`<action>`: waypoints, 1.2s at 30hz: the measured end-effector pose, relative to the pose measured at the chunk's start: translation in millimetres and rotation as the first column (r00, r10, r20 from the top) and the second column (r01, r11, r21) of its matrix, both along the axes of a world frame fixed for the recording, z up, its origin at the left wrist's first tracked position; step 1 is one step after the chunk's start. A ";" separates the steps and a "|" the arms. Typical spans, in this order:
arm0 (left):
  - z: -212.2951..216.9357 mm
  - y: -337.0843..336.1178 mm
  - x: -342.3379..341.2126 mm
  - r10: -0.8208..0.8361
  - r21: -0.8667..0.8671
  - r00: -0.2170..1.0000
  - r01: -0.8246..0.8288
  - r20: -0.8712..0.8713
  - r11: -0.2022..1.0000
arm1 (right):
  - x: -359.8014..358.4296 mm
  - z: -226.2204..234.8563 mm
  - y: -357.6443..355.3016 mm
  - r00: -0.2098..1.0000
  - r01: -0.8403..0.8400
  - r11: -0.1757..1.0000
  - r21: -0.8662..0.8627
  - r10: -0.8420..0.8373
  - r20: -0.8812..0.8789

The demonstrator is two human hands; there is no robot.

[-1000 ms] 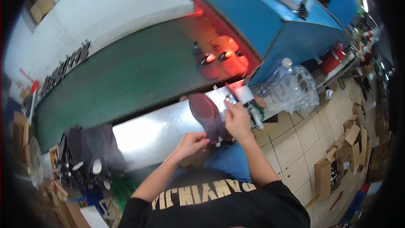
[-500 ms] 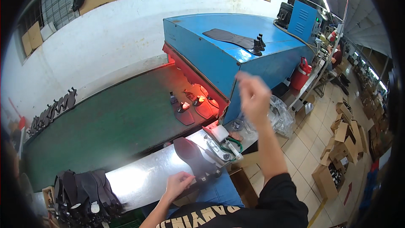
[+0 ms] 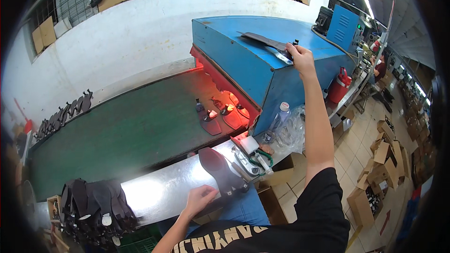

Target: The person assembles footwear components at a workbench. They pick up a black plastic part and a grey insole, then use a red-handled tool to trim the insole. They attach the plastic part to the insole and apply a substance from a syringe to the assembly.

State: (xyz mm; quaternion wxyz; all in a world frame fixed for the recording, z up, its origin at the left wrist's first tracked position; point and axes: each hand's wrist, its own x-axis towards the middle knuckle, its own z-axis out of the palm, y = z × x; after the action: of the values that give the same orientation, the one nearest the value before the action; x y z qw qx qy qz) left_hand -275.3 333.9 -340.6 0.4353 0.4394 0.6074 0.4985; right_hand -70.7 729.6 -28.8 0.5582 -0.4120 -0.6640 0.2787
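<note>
The dark flat sole-shaped piece (image 3: pixel 263 40) lies on the top of the blue box-shaped machine (image 3: pixel 243 65), near its far right edge, and the right hand (image 3: pixel 300 57) is raised to it, fingers pinched on its near end beside a small black clip-like part whose nature I cannot make out. It looks thin, light and somewhat flexible, likely to droop if lifted by one tip, so a pinch at the end with support toward the middle seems the safer hold. The left hand (image 3: pixel 199 197) rests at the front edge of the shiny metal bench (image 3: pixel 154 189), fingers loosely curled and holding nothing, just beside a dark shoe upper on its last (image 3: pixel 220 171) clamped in a metal fixture (image 3: pixel 246 161). Behind the bench runs a green conveyor belt (image 3: pixel 117 136) carrying several dark soles (image 3: pixel 220 117) under the red glow at the machine's mouth. A stack of dark uppers (image 3: pixel 93 206) sits at the bench's left end, a clear plastic bottle (image 3: pixel 280 115) and crumpled plastic bag (image 3: pixel 295 133) stand at its right end, and cardboard boxes (image 3: pixel 379 159) crowd the tiled floor beyond.
</note>
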 end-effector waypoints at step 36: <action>58.0 -47.3 -24.3 0.216 -0.045 0.612 -0.283 0.761 0.958 | -91.1 -247.8 -315.0 0.625 -0.734 0.345 -0.585 0.678 -0.386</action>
State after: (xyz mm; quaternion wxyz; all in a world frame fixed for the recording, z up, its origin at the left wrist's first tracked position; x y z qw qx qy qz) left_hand -299.6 286.6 -282.6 0.5575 0.1184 0.4041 0.7154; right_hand -161.8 414.5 -276.6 0.2067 -0.2510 -0.5957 0.7344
